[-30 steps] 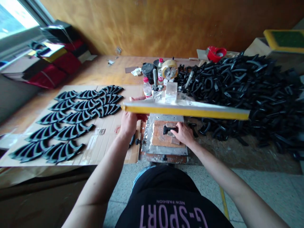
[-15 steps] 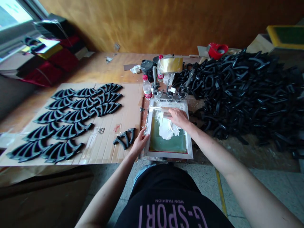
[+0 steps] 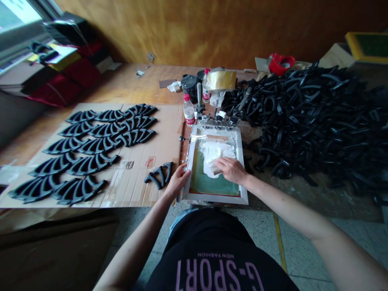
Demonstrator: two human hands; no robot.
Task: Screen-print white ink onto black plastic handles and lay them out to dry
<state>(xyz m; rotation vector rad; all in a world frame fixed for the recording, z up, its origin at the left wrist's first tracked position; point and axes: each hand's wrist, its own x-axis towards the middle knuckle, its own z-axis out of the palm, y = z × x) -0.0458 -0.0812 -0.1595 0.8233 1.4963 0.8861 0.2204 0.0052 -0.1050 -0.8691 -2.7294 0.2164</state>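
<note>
A silkscreen frame (image 3: 244, 178) with a green mesh lies flat in front of me, hinged to clamps at its far edge. White ink (image 3: 209, 151) is spread over the middle of the mesh. My right hand (image 3: 232, 169) is closed around a small squeegee (image 3: 214, 166), its edge down in the ink. At the frame's left side, my left hand (image 3: 180, 178) grips the rim near the front corner. Close by on the left, several black curved handle-like parts (image 3: 159, 177) rest on the cardboard. What lies beneath the frame is hidden.
Rows of the same black parts (image 3: 91, 165) cover the cardboard sheet (image 3: 145, 155) at left. A large heap of them (image 3: 303, 117) fills the right. Behind the frame stand a bottle (image 3: 188, 111), a dark tub (image 3: 189, 87) and a roll of yellowish tape (image 3: 221, 80).
My right hand has drawn the squeegee from the far end of the mesh toward me, through the white ink. My left hand stays at the frame's left edge.
</note>
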